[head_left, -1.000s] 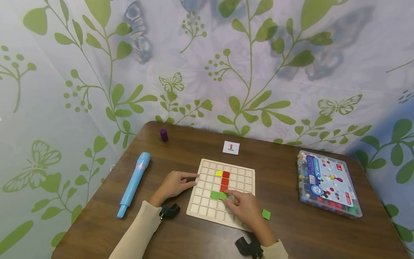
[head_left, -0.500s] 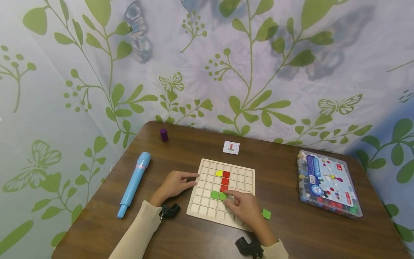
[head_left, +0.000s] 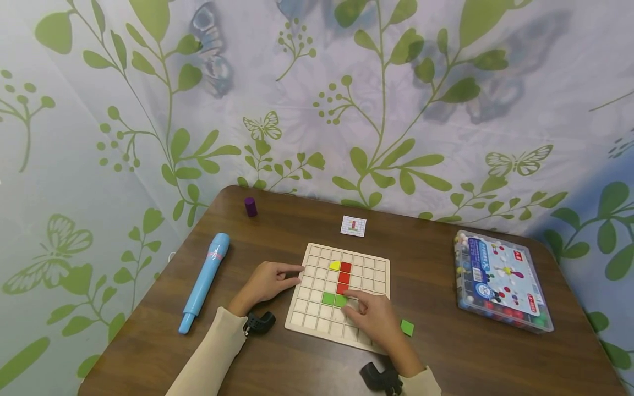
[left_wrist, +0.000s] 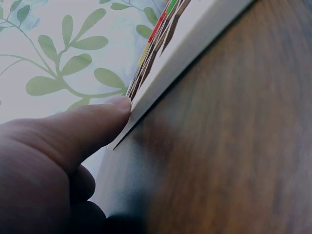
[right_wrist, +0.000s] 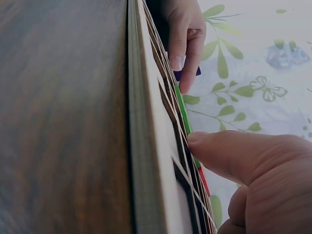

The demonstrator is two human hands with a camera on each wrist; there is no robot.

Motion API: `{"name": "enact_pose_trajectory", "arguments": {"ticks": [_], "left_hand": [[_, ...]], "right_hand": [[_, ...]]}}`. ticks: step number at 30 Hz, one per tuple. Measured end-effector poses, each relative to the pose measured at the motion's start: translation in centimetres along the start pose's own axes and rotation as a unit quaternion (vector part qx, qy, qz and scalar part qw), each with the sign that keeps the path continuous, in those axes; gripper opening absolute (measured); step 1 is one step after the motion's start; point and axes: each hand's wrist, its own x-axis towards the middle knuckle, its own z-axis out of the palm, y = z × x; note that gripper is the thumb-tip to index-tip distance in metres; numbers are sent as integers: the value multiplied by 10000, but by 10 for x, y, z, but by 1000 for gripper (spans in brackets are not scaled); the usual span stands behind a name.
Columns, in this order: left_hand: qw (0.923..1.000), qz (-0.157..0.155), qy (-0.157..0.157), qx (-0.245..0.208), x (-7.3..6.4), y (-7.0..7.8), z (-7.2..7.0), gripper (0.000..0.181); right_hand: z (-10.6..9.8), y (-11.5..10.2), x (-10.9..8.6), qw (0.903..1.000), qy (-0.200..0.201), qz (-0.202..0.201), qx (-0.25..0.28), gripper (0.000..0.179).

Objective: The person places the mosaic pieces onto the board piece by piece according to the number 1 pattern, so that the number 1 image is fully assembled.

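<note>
A pale wooden grid board point(head_left: 312, 323) lies on the brown table. Set in its cells are a yellow tile point(head_left: 335, 265), a column of red tiles point(head_left: 344, 278) and a green tile point(head_left: 328, 297). Beside that one, my right hand point(head_left: 376, 318) pinches another green tile point(head_left: 339, 300) at its cell, index finger at the far side, thumb at the near side. In the right wrist view the thumb point(right_wrist: 229, 151) meets the board's surface at the green strip. My left hand point(head_left: 269, 281) touches the board's left edge with extended thumb and index fingertips; its thumb point(left_wrist: 97, 122) shows in the left wrist view.
A loose green tile point(head_left: 407, 328) lies right of the board. Behind the board is a small pattern card point(head_left: 354, 226). A blue microphone-shaped object point(head_left: 204, 286) and a purple cylinder point(head_left: 251, 207) are at left; a clear case of colored balls point(head_left: 505, 280) is at right.
</note>
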Motion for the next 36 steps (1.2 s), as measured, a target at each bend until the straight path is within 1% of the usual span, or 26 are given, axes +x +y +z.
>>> {"name": "enact_pose_trajectory", "arguments": {"ticks": [8,13,21,26,32,36], "left_hand": [[10000,-30,1,4,-1,0,0,34],[10000,-28,-12,-17,-1,-1,0,33],[10000,-64,-32,-51,-2,1,1,34],[10000,-61,-19,-46,-1,1,0,34],[10000,-36,5,30,-1,1,-1,33],[9999,74,40,91,0,1,-1,33]], "right_hand": [[2,4,0,9991,100,96,389,26],[2,5,-2,9977,349,48,583,22],[0,1,-11,9944,860,-349,512,21],[0,1,-16,9891,1196,-706,482,22],[-8,10,-23,9818,1587,-981,349,27],[-16,19,-29,9793,1674,-1057,426,27]]}}
